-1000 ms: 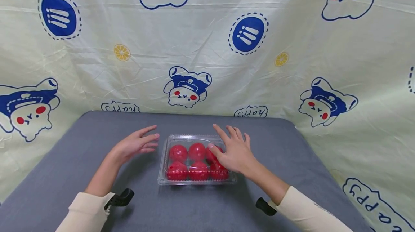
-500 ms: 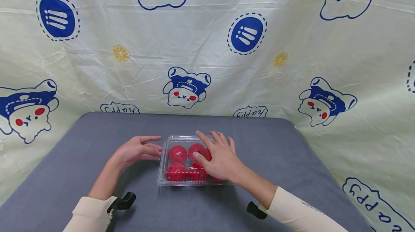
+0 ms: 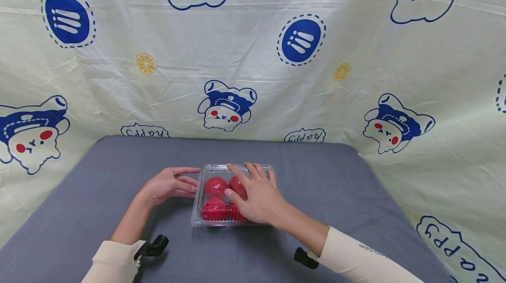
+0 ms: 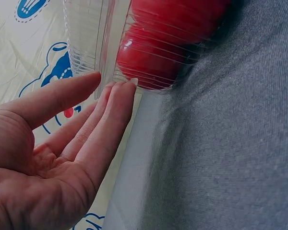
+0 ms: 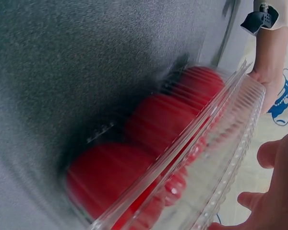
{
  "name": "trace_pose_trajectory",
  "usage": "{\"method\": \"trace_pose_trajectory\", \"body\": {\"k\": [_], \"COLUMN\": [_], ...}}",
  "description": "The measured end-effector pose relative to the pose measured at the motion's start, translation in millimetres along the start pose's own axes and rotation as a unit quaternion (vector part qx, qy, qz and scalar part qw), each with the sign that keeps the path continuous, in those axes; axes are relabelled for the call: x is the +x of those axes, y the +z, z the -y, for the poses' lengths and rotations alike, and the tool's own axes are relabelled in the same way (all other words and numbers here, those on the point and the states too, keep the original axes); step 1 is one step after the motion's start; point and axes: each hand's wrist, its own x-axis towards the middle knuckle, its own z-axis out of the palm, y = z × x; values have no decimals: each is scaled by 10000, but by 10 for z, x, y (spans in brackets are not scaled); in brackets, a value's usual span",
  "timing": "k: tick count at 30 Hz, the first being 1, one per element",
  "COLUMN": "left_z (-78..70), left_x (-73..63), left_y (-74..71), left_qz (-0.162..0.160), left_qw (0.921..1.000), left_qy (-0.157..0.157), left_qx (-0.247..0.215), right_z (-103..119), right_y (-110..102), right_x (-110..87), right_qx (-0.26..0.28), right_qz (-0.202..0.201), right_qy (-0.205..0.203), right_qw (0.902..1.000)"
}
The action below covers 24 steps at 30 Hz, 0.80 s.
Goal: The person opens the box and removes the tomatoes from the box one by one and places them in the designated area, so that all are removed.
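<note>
A clear plastic clamshell box [image 3: 200,199] sits closed on the grey table, holding several glossy red round things [image 3: 216,187] that look like tomatoes. My left hand [image 3: 169,185] is at the box's left side, its fingers nearly straight. In the left wrist view the left hand [image 4: 72,139] has its thumb and fingertips right at the rim, near the closed edge. My right hand [image 3: 257,195] is spread over the right half of the lid and hides some of the red things. The right wrist view shows only part of the right hand [image 5: 273,187], beside the lid.
Grey cloth covers the table [image 3: 221,256], which ends at a back edge behind the box. A pale curtain [image 3: 253,45] with cartoon prints hangs behind and at both sides. Black bands [image 3: 154,246] are worn at the sleeve cuffs.
My right hand has moved left over the lid from the box's right side. My left hand has come slightly right and lower, up to the box's left edge. The box stays put.
</note>
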Motion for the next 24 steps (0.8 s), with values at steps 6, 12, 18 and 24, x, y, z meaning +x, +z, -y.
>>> {"method": "trace_pose_trajectory", "body": {"k": [6,12,18,24], "left_z": [31,64,71,85], "left_x": [16,2,9,29], "left_y": [7,-4,-14,-12], "left_qz": [-29,151,307,281], "left_qw": [10000,9999,9995,9995], "left_qy": [29,21,3,22], "left_qx": [63,-8,-113,-125], "right_z": [67,125,185,251], "right_y": [15,48,103,160], "right_x": [-6,-13,9,42], "right_qx": [-42,12,62,-141], "right_qz": [209,353,539,583], "right_qy": [-61,-224,-231,-413], "right_qw": [9998,9991,9983,9973]}}
